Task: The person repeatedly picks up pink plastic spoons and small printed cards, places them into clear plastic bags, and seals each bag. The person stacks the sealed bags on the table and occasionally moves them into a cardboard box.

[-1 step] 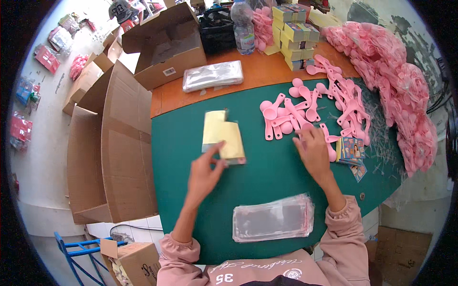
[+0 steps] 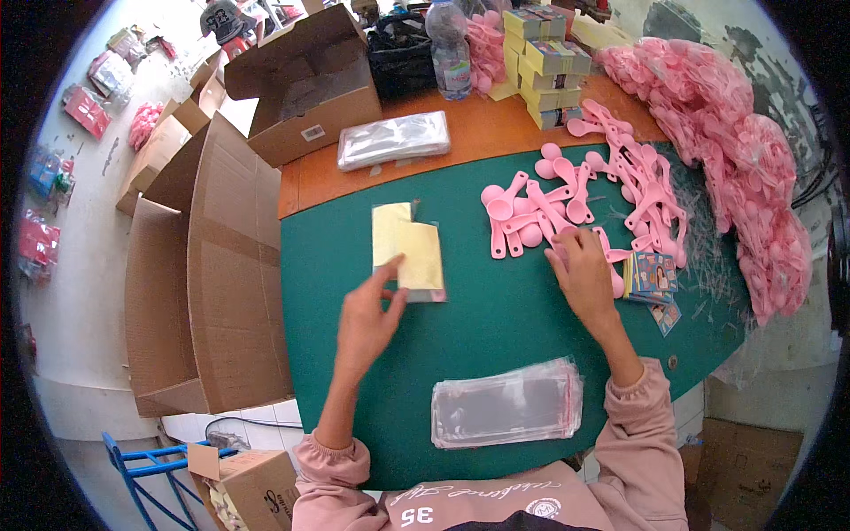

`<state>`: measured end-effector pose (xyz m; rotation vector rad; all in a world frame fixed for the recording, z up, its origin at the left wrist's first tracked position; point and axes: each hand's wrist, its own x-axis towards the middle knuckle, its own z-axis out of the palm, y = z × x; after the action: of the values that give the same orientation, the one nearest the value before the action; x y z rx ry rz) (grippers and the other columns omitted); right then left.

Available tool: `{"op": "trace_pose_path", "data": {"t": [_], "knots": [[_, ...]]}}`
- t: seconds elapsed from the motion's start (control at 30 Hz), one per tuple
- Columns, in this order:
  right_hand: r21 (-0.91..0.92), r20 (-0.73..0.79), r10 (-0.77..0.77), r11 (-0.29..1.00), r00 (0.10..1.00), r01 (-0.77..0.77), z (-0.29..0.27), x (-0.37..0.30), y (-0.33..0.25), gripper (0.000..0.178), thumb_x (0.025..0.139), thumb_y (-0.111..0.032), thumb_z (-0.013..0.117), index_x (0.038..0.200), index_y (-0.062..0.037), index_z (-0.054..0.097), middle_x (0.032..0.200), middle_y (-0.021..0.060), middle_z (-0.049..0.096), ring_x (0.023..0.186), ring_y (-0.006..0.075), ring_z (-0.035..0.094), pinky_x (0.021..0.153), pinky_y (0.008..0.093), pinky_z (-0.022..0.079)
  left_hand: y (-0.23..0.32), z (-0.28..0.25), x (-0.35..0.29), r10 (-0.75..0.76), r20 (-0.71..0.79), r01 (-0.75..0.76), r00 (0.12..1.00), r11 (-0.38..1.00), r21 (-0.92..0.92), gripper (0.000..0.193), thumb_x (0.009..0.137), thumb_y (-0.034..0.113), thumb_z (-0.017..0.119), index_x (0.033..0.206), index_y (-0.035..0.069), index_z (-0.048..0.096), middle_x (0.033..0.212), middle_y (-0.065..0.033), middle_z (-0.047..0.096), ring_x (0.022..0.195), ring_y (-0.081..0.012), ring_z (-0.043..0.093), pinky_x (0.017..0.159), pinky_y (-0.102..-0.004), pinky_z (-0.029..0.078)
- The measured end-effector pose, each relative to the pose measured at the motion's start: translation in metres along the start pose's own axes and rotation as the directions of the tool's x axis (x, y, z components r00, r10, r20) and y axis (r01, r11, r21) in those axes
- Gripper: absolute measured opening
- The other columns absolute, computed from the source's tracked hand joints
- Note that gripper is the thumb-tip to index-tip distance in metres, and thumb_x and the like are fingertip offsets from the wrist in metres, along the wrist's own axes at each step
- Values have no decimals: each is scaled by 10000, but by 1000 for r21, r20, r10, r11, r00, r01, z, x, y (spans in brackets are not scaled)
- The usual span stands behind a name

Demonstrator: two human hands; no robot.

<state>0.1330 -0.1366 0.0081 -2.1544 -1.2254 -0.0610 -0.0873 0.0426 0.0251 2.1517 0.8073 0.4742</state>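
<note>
Two yellow cards in clear sleeves (image 2: 420, 257) lie overlapping on the green table top (image 2: 354, 425), left of centre. My left hand (image 2: 367, 314) is at the lower edge of the nearer one. Its forefinger rests on the card, and the thumb is apart from it. Over the near edge of a heap of pink plastic spoons (image 2: 522, 212) is my right hand (image 2: 584, 270), its fingers bent round the end of one spoon; the fingertips are partly hidden. Beside that hand stands a small stack of printed cards (image 2: 653, 273), with one loose card (image 2: 666, 317) below it.
Clear plastic bags (image 2: 505, 405) lie near me, and another bag stack (image 2: 394, 142) on the orange strip. Bundled cards (image 2: 549, 75) and a water bottle (image 2: 450, 53) stand at the back. Bagged pink spoons (image 2: 708, 133) line the right. Open cardboard boxes (image 2: 239, 265) stand left.
The nearer sleeved card has shifted slightly left. My left hand has moved a little left and its thumb and forefinger have spread. My right hand's fingers have drawn in at the spoon.
</note>
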Motion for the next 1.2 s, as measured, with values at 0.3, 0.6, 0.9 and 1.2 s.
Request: {"op": "trace_pose_path", "data": {"t": [0.3,0.6,0.9,1.2], "knots": [[98,115,175,978,978,-186,-9,11,29,254,742,-80,599,969,13,535,823,135,539,730,277,534,673,358,432,70,75,-45,390,465,-404,794,912,-75,284,764,210,642,971,36,553,847,-133,564,771,-289,576,680,-360,473],[686,266,252,629,930,-367,-41,3,-8,224,891,-187,476,1012,-31,582,692,-33,485,609,48,429,562,195,363,45,83,-17,328,624,66,710,850,-522,153,760,59,609,880,16,525,791,-72,617,755,-151,606,668,-274,487],[726,-29,266,668,964,-162,-38,-6,-24,158,835,-63,556,981,-8,539,712,-7,496,571,35,470,473,175,401,37,77,-2,42,602,454,797,617,-643,206,821,67,581,975,15,454,871,-108,647,809,-106,597,679,-220,473],[791,83,216,580,973,-196,-36,-6,-25,135,819,-44,570,938,-6,520,763,14,494,589,48,492,483,178,430,38,71,3,3,608,480,794,610,-630,362,816,107,602,1143,21,473,917,-90,643,836,-92,590,708,-210,452]]}}
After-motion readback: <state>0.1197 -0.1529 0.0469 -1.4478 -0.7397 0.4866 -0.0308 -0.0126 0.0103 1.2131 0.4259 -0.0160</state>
